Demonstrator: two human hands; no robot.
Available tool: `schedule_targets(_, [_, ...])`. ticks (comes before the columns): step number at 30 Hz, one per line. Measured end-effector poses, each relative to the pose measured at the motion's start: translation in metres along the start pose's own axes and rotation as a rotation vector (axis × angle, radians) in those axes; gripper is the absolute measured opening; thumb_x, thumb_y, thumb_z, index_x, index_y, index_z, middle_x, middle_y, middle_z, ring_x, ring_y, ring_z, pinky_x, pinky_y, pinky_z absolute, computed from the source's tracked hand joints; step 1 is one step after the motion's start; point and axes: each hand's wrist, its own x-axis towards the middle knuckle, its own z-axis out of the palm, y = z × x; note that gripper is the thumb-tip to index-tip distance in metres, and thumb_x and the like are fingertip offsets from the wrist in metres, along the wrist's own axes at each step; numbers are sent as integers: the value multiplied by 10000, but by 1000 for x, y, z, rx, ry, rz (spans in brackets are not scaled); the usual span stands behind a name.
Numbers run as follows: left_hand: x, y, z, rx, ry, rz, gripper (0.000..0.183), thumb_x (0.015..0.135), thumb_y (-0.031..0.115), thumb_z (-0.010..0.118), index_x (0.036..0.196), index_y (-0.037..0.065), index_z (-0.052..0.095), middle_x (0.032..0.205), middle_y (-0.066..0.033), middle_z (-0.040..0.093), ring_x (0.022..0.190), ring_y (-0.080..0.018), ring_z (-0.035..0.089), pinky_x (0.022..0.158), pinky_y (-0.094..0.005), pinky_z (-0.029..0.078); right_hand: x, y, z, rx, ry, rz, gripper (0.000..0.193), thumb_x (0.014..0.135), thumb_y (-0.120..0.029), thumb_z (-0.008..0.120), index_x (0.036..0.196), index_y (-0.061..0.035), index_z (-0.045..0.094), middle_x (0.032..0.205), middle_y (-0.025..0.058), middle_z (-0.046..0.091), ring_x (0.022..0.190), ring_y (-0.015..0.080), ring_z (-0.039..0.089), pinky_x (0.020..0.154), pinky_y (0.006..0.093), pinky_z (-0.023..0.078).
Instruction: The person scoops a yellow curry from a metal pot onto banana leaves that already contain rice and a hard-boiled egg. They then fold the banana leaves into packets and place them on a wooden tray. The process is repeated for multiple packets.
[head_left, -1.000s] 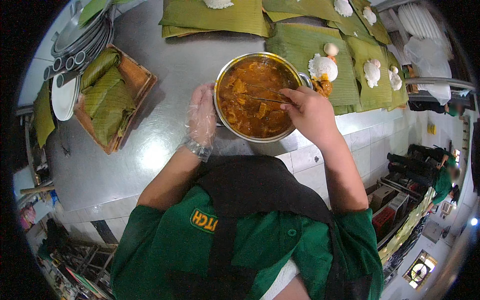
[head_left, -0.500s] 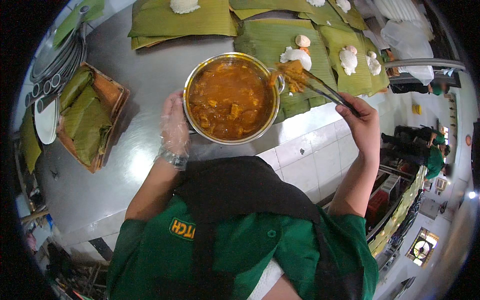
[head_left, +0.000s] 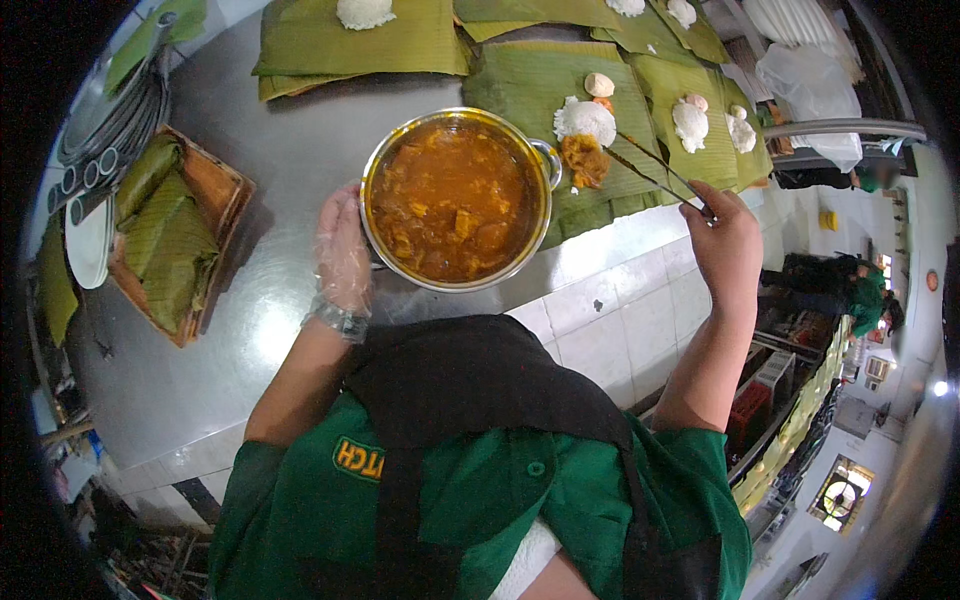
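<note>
My left hand, in a clear plastic glove, grips the left side of a round steel pot. Orange-brown stew with chunks fills the pot. In my right hand is a pair of dark metal tongs, its two arms spread apart. Their tips reach a saucy portion of stewed meat on a green banana leaf. That portion lies against a mound of white rice. Beyond the rice sit a pale egg-like piece and a small orange bit.
More banana leaves with rice mounds lie along the far side of the steel table. A wooden tray holding wrapped leaf parcels stands left, beside stacked pans. People in green work in the background at right.
The tongs have lowered the stewed meat from beside the pot's rim onto the leaf next to the rice, and their arms have spread. My left hand stays at the pot.
</note>
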Motion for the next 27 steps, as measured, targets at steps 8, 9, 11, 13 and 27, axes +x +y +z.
schedule_targets(8, [-5,8,2,-20,-21,45,276,1049,208,445,1199,12,567,1102,-71,629,1004,-130,586,903,-290,480,4,-28,-4,166,1,-42,277,818,-143,710,1087,-76,722,895,183,672,819,335,667,738,386,513])
schedule_targets(9, [-5,8,3,-2,-13,52,275,1049,206,444,1199,10,566,1098,-69,630,1006,-127,585,902,-287,481,0,-35,-7,269,-28,-150,276,818,-140,710,1086,-78,722,886,180,668,807,329,665,726,384,512])
schedule_targets(11, [-4,7,3,-8,-28,90,271,1049,200,444,1200,10,566,1105,-65,626,1002,-114,583,891,-271,486,-4,-54,-7,314,-109,-236,281,816,-137,712,1093,-88,720,873,170,661,781,325,659,701,391,508])
schedule_targets(13, [-4,6,2,-57,-64,92,291,1047,223,450,1203,11,576,1134,-58,622,1050,-129,562,945,-283,448,-6,-77,2,242,-166,-373,298,810,-133,711,1106,-105,710,865,151,651,767,347,646,673,428,499])
schedule_targets(27, [-3,4,1,-41,-52,105,281,1037,202,453,1192,-4,567,1111,-73,615,1017,-134,561,931,-289,450,4,-147,79,306,-265,-614,296,783,-155,728,1078,-128,719,871,120,636,806,334,651,715,426,519])
